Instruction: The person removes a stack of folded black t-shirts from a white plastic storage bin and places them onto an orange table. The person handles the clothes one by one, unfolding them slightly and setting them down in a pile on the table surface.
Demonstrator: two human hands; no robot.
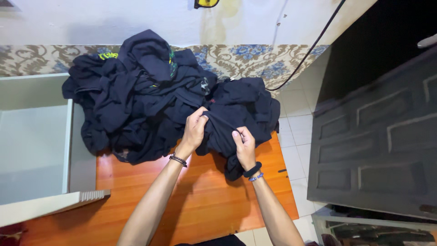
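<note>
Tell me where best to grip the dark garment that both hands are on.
Grip the dark garment along its raised fold, coming from the near side. The left hand and right hand already pinch that ridge, which stands clear of the pile.

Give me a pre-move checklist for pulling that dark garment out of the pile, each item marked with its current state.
1. Left hand pinching the dark garment: ok.
2. Right hand gripping the same garment: ok.
3. Garment free of the clothes pile: not ok, it lies against the pile.
4. Bare space on the wooden table in front of the hands: ok.
5. Black cable clear of the garment: cannot tell, its end passes behind the cloth.
</note>
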